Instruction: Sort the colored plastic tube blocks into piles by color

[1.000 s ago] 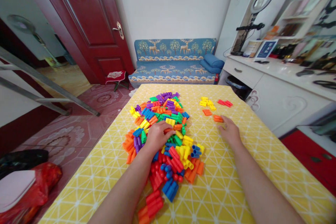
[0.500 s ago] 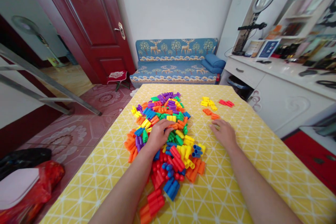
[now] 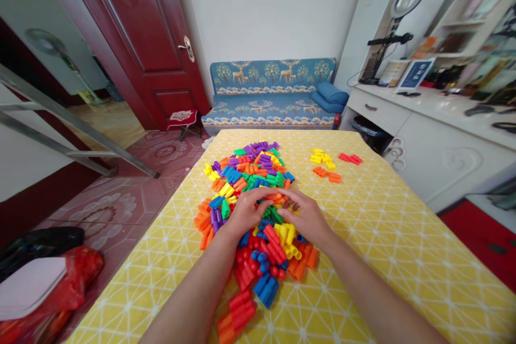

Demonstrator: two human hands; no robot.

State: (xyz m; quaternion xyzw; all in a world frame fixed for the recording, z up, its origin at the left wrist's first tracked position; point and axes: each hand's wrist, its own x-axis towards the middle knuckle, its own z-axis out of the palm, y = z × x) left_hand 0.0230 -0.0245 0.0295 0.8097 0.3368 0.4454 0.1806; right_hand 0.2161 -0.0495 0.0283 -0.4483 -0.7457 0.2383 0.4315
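Observation:
A long heap of colourful plastic toy building pieces (image 3: 268,180), bullet-like tubes joined in rows, lies down the left half of the table. Over the middle of it my two hands meet, fingertips close together. My left hand (image 3: 249,210) is closed with thumb and fingers at an orange toy piece (image 3: 276,198). From the other side, the fingers of my right hand (image 3: 307,216) curl round the same piece; its exact grip is partly hidden. Small groups of yellow pieces (image 3: 322,158), orange pieces (image 3: 327,174) and red pieces (image 3: 350,158) lie apart at the far right.
The table wears a yellow patterned cloth (image 3: 387,258). Behind it stands a blue sofa (image 3: 270,105). A white cabinet (image 3: 435,134) lines the right side, and a metal ladder (image 3: 72,123) leans at the left. Bags (image 3: 76,279) sit on the floor at left.
My right hand has moved left from the small orange group to my left hand over the heap. Two orange pieces now show uncovered there. The left hand has stayed nearly in place.

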